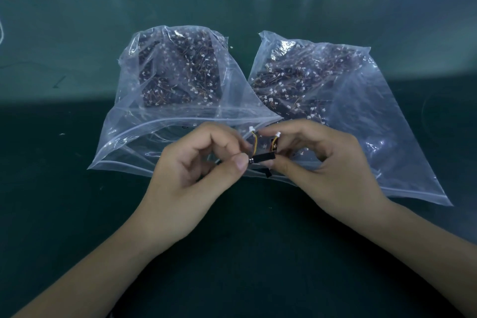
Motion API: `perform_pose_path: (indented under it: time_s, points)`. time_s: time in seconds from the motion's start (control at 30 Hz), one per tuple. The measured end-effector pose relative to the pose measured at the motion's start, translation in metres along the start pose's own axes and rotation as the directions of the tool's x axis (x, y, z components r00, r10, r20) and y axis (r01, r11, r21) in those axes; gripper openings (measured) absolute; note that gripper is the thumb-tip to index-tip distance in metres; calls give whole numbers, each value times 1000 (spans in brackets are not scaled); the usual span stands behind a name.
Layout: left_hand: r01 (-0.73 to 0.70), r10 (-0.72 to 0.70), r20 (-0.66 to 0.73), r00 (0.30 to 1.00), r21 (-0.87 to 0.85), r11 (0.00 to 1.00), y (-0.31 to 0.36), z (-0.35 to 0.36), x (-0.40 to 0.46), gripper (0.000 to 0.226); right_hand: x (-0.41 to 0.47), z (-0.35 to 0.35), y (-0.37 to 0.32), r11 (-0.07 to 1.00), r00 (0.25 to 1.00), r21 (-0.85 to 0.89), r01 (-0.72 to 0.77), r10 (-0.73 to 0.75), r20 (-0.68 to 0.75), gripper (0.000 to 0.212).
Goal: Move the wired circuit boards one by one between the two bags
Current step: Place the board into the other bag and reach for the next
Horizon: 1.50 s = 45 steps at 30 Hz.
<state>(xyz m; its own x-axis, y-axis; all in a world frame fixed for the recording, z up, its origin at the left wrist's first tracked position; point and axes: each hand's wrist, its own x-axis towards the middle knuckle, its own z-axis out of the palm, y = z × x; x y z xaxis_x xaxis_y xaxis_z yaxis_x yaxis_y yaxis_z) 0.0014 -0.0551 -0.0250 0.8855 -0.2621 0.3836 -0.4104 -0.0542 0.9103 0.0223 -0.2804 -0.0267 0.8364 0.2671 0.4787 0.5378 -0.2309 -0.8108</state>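
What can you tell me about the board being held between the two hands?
The board is a small black strip with a metallic part at its left end and thin orange-yellow wires that rise to small white plugs. It is held roughly level above the table, in front of the bag mouths. The left hand pinches its left end between thumb and fingers; the right hand pinches its right end. Two wire leads show, so whether this is one board or two together cannot be told.
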Motion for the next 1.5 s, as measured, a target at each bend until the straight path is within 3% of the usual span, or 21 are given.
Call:
perform_pose_path:
  time_s: [0.1,0.2,0.3,0.4,0.47,0.53,0.63,1.03,1.17,1.37,1.5]
  points:
    - [-1,-9,-122,992,-83,997,1,1,2,13,-1,-1,0,1000,1000,27,-12,13,-28,29]
    - [-40,64,-238,969,102,994,-2,0,2,13,-2,-1,-3,996,998,87,-14,20,-63,29]
    - [-133,170,-67,983,381,915,-6,-5,1,10,2,-4,-2,1000,993,19,2,0,-118,30]
    - [-295,235,180,955,655,696,-10,-7,2,10,3,-5,2,997,993,-72,1,-10,-116,27]
    - [-345,241,251,938,757,554,-10,-7,3,9,1,-4,2,994,993,-107,14,-26,-118,25]
    - [-359,263,256,930,784,506,-11,-8,5,10,-1,-3,0,995,993,-98,27,-38,-114,25]
    - [-341,281,220,934,785,517,-13,-8,6,11,-4,0,-3,997,995,-70,36,-42,-86,27]
    - [-208,245,18,969,589,781,-19,-11,5,3,-7,2,-16,998,993,45,-44,49,-103,24]
    - [-203,249,4,968,593,779,-22,-10,5,4,-9,4,-15,988,990,111,-108,117,-78,22]
    - [-235,235,81,969,607,759,-21,-11,5,9,-8,5,-13,999,995,30,-21,24,-99,23]
    - [-336,316,173,933,734,591,-20,-9,8,13,-7,5,-10,999,992,26,-30,33,-119,23]
